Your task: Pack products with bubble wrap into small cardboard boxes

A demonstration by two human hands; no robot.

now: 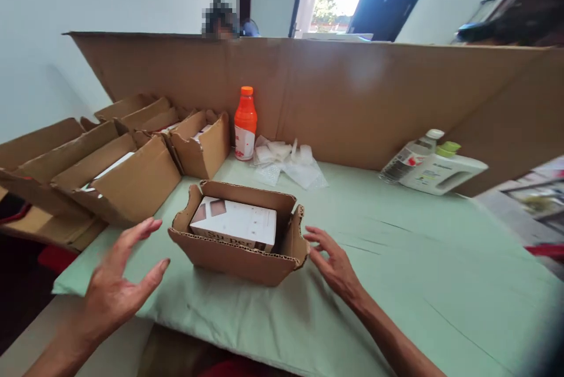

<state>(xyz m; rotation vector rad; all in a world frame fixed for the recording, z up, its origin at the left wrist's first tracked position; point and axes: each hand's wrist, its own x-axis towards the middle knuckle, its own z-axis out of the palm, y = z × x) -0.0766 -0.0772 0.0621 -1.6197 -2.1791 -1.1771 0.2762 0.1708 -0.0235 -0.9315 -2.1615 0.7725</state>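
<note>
An open cardboard box [238,245] sits near the front of the green-covered worktop [396,259], with a white carton [235,223] lying inside it. The left hand [118,277] hovers just to its left, fingers spread and holding nothing; the right hand [335,265] is likewise spread and bare, its fingertips just beside the box's right corner. The box looks light and fairly stiff, though its upright flaps would bend, so the lower side walls seem the sounder place to grip. The worktop's front edge is close below. More open boxes [132,171] crowd the left, an orange bottle [245,124] and plastic wrapping [288,162] lie behind, and broad open room extends to the right
</note>
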